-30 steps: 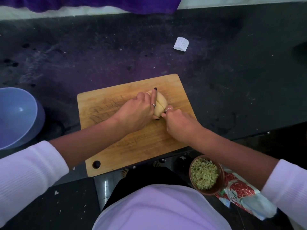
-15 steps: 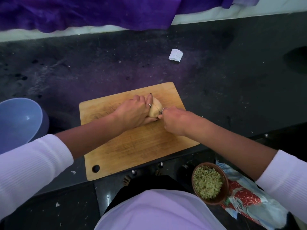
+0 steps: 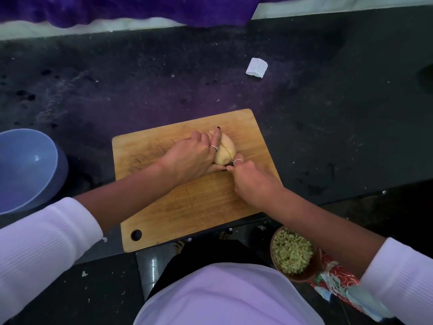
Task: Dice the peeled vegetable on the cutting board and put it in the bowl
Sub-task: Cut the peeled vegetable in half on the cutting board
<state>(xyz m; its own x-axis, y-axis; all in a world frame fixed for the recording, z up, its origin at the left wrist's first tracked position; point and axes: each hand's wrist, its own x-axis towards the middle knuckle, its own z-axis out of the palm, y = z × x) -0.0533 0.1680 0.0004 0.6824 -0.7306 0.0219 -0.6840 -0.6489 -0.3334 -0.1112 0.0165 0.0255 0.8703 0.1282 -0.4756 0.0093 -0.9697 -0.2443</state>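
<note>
Resting on the far half of the wooden cutting board (image 3: pixel 187 207), the peeled potato (image 3: pixel 225 150) is held down by the curled fingers of the left hand (image 3: pixel 192 158). At its near end, the right hand (image 3: pixel 253 181) is curled around something hidden. A blue bowl (image 3: pixel 25 170) sits well to the left.

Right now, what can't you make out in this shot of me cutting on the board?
Head view only:
- Knife: mostly hidden inside the right hand; only a thin line across the peeled vegetable shows.
- Vegetable's near side: covered by the left hand.
- Blue bowl: cut off by the left edge.
- White paper scrap: print too small to read.
</note>
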